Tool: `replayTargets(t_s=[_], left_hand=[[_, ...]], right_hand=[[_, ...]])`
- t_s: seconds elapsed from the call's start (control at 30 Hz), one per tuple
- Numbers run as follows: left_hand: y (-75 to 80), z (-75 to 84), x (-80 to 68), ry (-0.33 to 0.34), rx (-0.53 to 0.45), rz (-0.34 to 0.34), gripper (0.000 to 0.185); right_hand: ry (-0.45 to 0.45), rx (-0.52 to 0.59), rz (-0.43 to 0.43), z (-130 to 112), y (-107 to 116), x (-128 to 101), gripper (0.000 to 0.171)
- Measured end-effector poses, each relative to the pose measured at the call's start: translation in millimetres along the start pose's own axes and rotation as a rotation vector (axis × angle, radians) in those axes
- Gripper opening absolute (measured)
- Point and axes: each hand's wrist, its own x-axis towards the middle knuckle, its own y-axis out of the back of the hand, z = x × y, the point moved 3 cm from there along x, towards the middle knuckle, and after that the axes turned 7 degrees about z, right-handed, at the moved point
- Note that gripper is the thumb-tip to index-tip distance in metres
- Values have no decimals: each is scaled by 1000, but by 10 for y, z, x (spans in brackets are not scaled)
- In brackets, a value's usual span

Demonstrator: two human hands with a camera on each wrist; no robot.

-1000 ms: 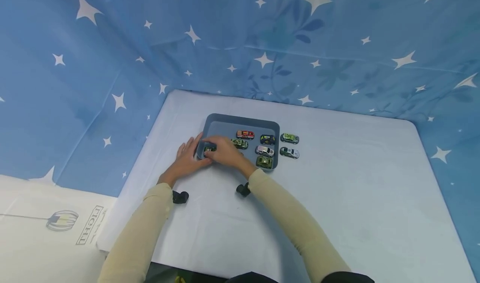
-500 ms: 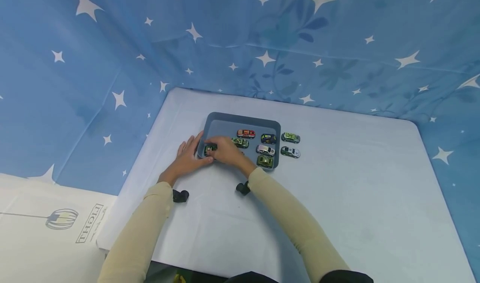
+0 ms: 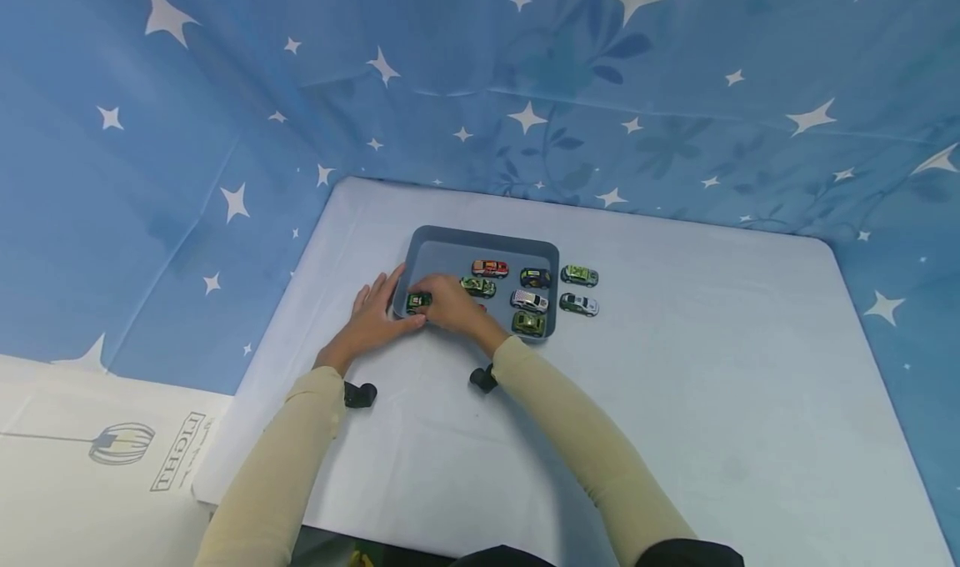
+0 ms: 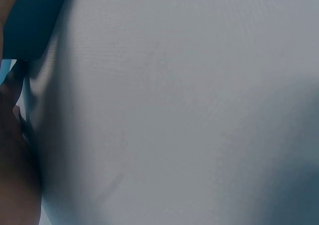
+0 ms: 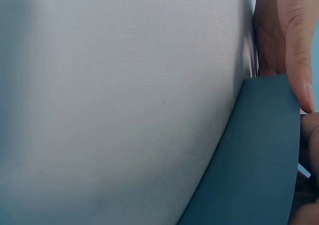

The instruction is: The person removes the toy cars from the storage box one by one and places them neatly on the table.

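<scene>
A grey-blue tray point(image 3: 442, 254) rests on the white table with several toy cars inside. My left hand point(image 3: 371, 323) lies along the tray's left near corner, its fingers straight and spread. In the right wrist view the left thumb point(image 5: 300, 60) extends over the rim of the tray wall point(image 5: 254, 150). Reaching into that same corner, my right hand point(image 3: 453, 304) pinches a dark green toy car point(image 3: 417, 302), partly covered by the fingers. Just past the right hand sits a camouflage-green toy car point(image 3: 478, 287). In the left wrist view, part of a hand point(image 4: 17, 170) shows at the edge.
An orange-red car point(image 3: 490, 268), a dark blue car point(image 3: 535, 278), a white car point(image 3: 529, 301) and an olive car point(image 3: 528, 324) are in the tray. Outside its right wall stand a lime-green car point(image 3: 580, 275) and a silver car point(image 3: 579, 304). A blue starry curtain point(image 3: 480, 75) borders the table point(image 3: 712, 383).
My right fingers have shifted very slightly at the dark green toy car, and a bit more of it shows. The left hand and tray have stayed in place.
</scene>
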Motion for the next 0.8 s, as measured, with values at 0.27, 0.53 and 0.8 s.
replayTargets(t_s=[0.27, 0.53, 0.8], left_hand=[[-12, 3, -13, 25, -7, 4, 119], [2, 1, -11, 36, 19, -14, 112], [3, 12, -14, 29, 21, -19, 110]], right_hand=[[17, 2, 9, -8, 16, -6, 30], [47, 7, 13, -4, 25, -21, 29], [46, -1, 0, -29, 122, -67, 30]])
